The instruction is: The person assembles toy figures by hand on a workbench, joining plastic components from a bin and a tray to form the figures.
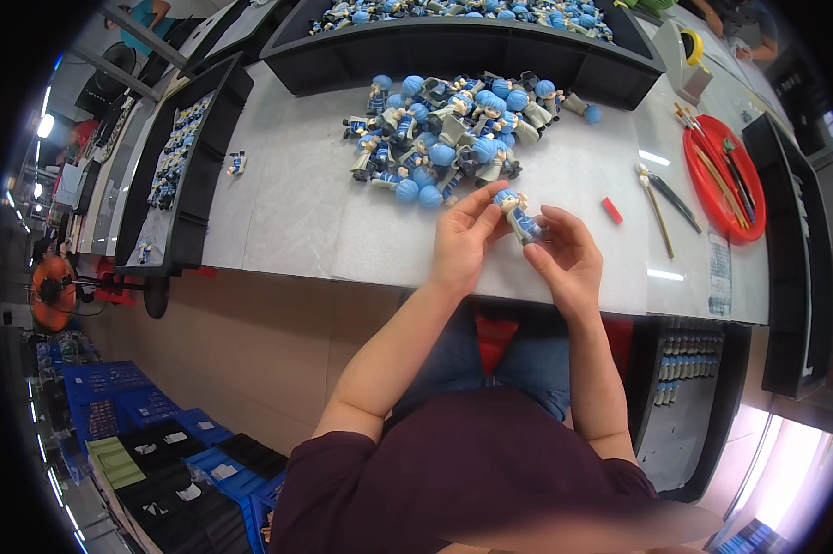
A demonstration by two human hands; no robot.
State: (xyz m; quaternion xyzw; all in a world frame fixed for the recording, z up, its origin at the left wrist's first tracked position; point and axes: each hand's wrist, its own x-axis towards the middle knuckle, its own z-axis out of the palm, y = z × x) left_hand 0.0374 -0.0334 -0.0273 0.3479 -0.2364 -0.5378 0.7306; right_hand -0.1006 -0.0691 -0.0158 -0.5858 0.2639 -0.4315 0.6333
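Observation:
Over the front part of the white table, both hands hold one small blue-haired figurine (520, 220) between them. My left hand (464, 235) pinches it near the head with thumb and fingers. Around its lower end curl the fingers of my right hand (569, 257). The figurine is tilted, head toward the upper left, in a blue and pale outfit. Just beyond the hands lies a heap of similar figurines (453, 129), piled loosely with heads pointing every way. A small red block (612, 210) rests right of my right hand.
A black bin (472, 60) full of figurines stands behind the heap. Black trays flank the table: a left tray (195, 185) and a right tray (786, 268). A red dish (726, 180) holds brushes; more brushes (661, 212) lie beside it. A lone figurine (238, 163) lies left.

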